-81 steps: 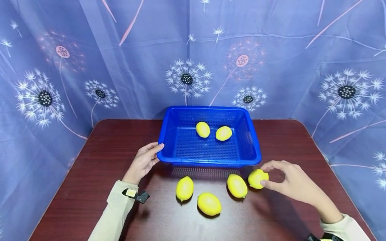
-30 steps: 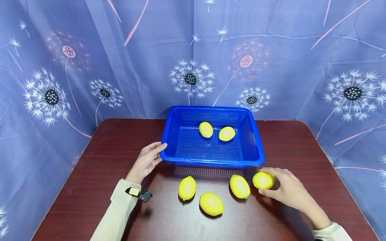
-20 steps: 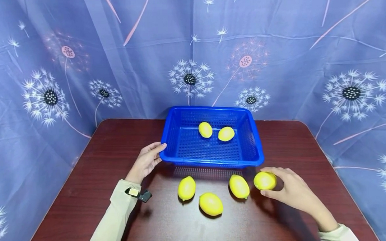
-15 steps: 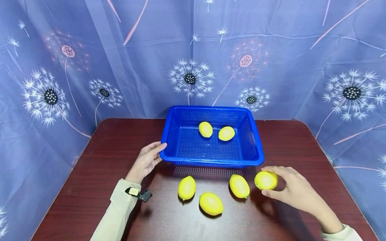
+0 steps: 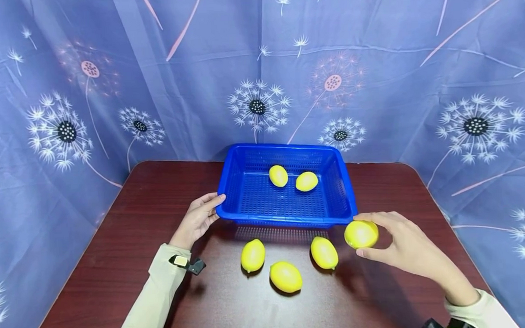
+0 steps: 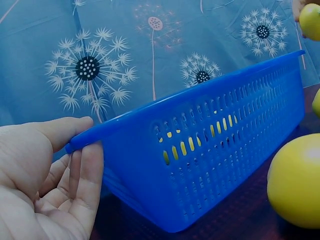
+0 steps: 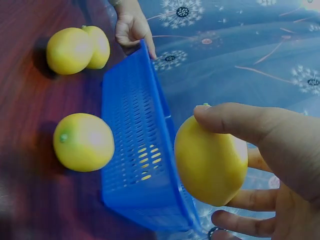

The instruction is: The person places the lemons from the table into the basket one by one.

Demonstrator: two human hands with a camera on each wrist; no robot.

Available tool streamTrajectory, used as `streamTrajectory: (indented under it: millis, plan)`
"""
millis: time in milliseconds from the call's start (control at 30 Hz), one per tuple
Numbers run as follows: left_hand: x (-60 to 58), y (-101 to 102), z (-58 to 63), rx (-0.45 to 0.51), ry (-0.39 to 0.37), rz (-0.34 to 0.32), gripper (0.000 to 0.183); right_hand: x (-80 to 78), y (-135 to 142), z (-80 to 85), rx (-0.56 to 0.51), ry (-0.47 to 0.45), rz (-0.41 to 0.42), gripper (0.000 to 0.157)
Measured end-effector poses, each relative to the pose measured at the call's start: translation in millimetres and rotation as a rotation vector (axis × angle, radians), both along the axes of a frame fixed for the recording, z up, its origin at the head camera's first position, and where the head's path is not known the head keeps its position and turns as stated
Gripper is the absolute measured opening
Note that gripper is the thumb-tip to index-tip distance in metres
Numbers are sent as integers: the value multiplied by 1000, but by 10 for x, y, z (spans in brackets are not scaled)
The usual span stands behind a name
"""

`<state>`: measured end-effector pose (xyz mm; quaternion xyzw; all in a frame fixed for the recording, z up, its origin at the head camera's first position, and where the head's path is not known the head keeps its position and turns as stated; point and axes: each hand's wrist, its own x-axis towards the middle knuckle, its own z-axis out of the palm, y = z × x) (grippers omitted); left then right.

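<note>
A blue perforated plastic basket (image 5: 287,216) stands at the back of the table with two yellow lemons (image 5: 306,181) inside. My left hand (image 5: 197,218) grips its left front rim, thumb on top and fingers below, as the left wrist view shows. Between thumb and fingers of my right hand (image 5: 406,241) is another lemon (image 5: 361,234), held above the table just off the basket's right front corner. In the right wrist view that lemon (image 7: 210,162) sits between thumb and fingertips, beside the basket's rim (image 7: 170,135).
Three more lemons lie in front of the basket: a left one (image 5: 253,256), a middle one (image 5: 286,277) and a right one (image 5: 324,253). The table (image 5: 158,183) is dark reddish wood. A blue dandelion-print curtain (image 5: 189,89) hangs behind and at both sides.
My right hand took hold of the rightmost lemon and has raised it off the table toward the basket's corner. My left hand and the basket have stayed in place.
</note>
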<state>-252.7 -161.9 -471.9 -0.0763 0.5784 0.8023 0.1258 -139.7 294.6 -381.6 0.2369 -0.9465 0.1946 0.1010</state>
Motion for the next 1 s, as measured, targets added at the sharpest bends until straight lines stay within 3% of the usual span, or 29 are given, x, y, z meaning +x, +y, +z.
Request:
streamTrajectory:
  millis: [367,1000]
  plan:
    - [-4,-2,1,3,5,-8,26,-291,-93,252,9,30,113,62]
    - [1,7,-3,-2,-2,3,26,-1002,-477,539,25,-142,212,63]
